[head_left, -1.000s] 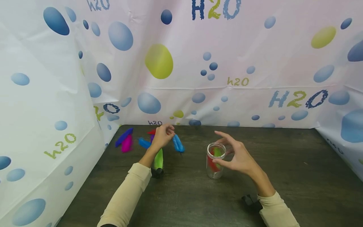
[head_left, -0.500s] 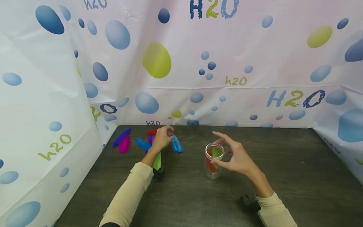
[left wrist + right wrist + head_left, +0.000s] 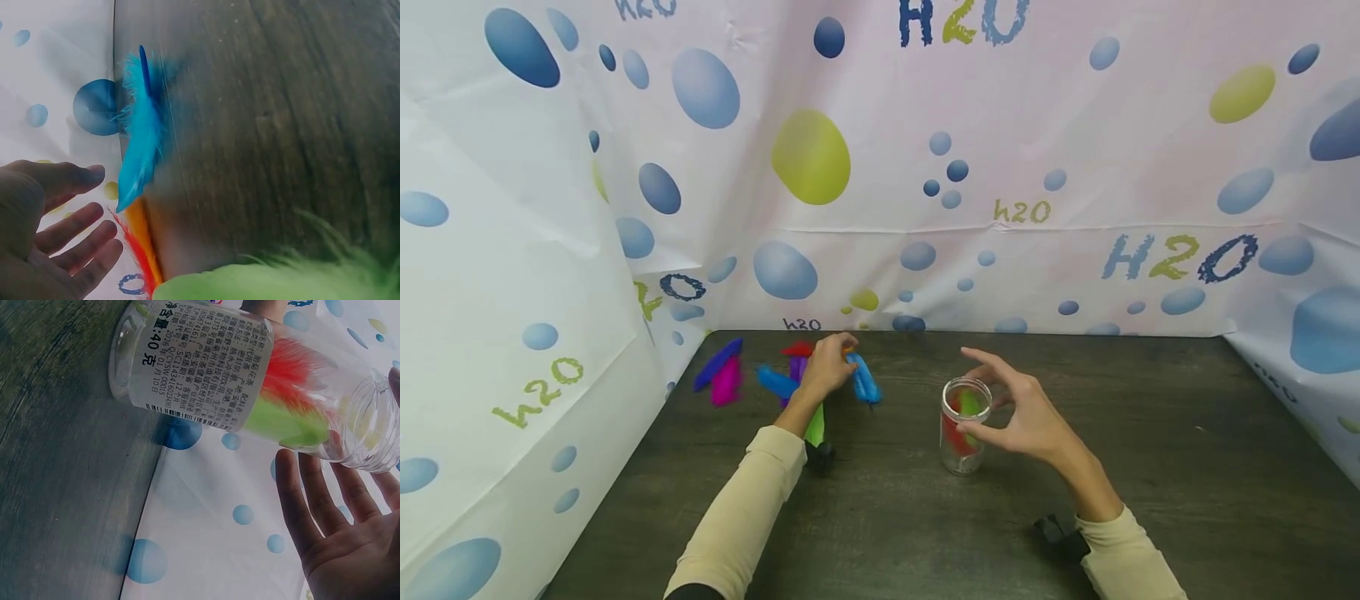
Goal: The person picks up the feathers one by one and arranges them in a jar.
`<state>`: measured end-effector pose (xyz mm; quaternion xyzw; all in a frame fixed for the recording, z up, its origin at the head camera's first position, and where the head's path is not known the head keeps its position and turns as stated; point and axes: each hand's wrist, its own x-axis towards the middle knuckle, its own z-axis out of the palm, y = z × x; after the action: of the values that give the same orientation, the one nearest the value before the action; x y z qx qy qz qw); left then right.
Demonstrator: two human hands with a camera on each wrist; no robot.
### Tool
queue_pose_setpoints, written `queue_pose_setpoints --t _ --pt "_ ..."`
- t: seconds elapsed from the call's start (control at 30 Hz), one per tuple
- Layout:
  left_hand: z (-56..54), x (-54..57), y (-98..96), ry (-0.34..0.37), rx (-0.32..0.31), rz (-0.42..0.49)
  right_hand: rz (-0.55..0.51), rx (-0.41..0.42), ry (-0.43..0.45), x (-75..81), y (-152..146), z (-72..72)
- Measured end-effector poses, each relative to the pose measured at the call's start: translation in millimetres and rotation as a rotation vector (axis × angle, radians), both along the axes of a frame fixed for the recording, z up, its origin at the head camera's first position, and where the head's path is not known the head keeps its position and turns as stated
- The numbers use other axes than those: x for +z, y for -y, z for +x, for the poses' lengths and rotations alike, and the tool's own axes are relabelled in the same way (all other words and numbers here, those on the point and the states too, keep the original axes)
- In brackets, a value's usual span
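My left hand [image 3: 826,367] reaches over a group of feathers at the back left of the table. In the left wrist view its thumb and fingers are apart and nothing shows between them. Nearest to it lie a light blue feather [image 3: 142,137], an orange feather [image 3: 144,231] and a red feather [image 3: 139,250]. A green feather [image 3: 250,284] is partly under the wrist. A clear jar [image 3: 961,454] stands upright, with a red feather [image 3: 287,375] and a green feather [image 3: 284,422] inside. Around its neck my right hand [image 3: 1026,417] is loosely spread, thumb at the rim, fingers fairly straight.
Farther left lie a dark blue feather [image 3: 718,365] and a magenta feather [image 3: 726,383]. Another blue feather [image 3: 777,382] and a purple feather [image 3: 797,367] sit by the left hand. A printed sheet [image 3: 887,167] rises behind the dark table [image 3: 887,533].
The head view has shifted slightly, so everything appears a little farther left. Both hands keep nearly the same places, and the jar still stands by the right hand.
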<state>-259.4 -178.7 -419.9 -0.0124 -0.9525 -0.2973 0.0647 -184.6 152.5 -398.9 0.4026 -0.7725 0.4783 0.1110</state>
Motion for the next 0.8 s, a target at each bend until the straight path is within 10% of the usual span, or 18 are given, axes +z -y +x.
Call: queue_pose_setpoints --t 0.8 --pt "-6.9 -3.8 0.2 0.059 -0.054 -0.016 0.001 0.013 -0.001 3.3 -2.1 -2.9"
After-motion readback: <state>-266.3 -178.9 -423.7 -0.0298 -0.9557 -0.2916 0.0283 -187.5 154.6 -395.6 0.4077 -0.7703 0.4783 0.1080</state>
